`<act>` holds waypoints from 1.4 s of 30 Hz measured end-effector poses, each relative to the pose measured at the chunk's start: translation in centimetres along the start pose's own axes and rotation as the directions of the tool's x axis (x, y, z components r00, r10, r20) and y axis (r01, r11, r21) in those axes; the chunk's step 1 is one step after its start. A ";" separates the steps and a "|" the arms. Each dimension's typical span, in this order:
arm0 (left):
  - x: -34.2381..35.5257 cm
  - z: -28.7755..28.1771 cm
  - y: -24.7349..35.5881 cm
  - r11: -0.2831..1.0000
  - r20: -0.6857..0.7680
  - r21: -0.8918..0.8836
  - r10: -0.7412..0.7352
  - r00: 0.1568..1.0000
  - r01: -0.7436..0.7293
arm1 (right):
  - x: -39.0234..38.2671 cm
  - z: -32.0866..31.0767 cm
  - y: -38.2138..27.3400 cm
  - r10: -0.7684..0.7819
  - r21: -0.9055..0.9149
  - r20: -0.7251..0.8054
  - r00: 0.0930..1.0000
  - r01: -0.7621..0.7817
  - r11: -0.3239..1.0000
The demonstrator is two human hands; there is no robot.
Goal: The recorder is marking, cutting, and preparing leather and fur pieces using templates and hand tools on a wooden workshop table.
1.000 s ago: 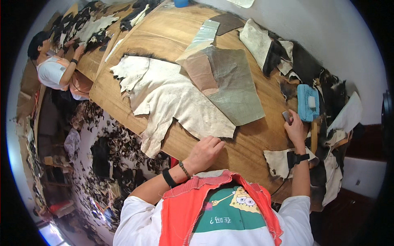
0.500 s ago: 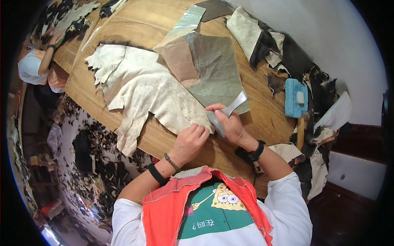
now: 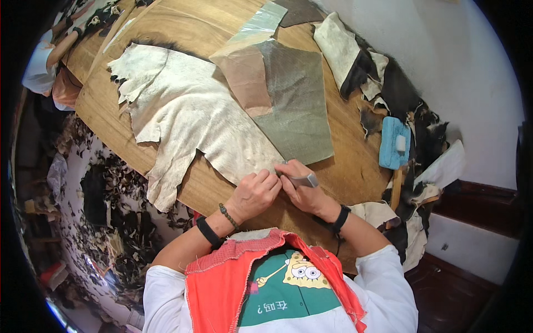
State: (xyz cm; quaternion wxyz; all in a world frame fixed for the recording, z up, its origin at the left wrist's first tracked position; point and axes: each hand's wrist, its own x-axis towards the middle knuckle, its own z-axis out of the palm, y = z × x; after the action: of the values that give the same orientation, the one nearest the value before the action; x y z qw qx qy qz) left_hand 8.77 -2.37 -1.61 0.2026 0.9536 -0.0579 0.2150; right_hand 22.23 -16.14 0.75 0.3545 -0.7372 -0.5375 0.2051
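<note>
A pale hide [image 3: 189, 119] lies flesh side up on the wooden table, dark hair showing along its far edge. At its near right corner, my left hand [image 3: 255, 193] is closed, pinching the hide's edge. Right beside it, almost touching, my right hand [image 3: 305, 197] grips a grey metal-handled knife [image 3: 305, 181]. The handle's end points right; my fingers hide the blade. Beyond my right hand lies a grey-green sheet pattern [image 3: 297, 100] with a brownish patch [image 3: 247, 83] on it, along the hide's right side.
A blue block [image 3: 393, 143] with a small white piece on it sits at the right, near black and white hide scraps [image 3: 400, 83] along the wall. Dark scraps [image 3: 127, 222] cover the floor at left. Another person [image 3: 47, 64] works at the far left.
My right hand has turned the knife and brought it down and left, close against my left hand. The whole view has shifted slightly. My left hand keeps its pinch on the hide.
</note>
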 end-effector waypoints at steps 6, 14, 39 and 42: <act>-0.1 0.4 0.0 0.991 -0.061 -0.110 -0.079 0.995 0.072 | -0.5 0.1 -0.7 -0.166 -0.054 -0.110 0.980 0.161 0.985; 0.0 -0.2 -0.3 0.959 -0.101 -0.263 -0.134 0.986 0.104 | 1.8 0.7 -0.3 -0.070 -0.102 -0.104 0.992 0.060 0.993; 1.4 -12.6 -4.1 0.554 -0.269 -0.832 -0.332 0.904 -0.045 | 21.2 4.4 0.6 -0.243 -0.212 -0.234 0.941 0.195 0.958; 1.7 -14.0 -4.7 0.457 -0.250 -0.885 -0.309 0.918 -0.087 | 23.3 4.7 0.7 -0.285 -0.244 -0.231 0.930 0.228 0.942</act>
State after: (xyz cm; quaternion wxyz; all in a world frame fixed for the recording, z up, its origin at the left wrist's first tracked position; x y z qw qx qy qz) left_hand 5.77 7.62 9.02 0.6867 0.6511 -0.0567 0.3182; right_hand 27.38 7.02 -1.04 0.3655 -0.7144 -0.5968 -0.0016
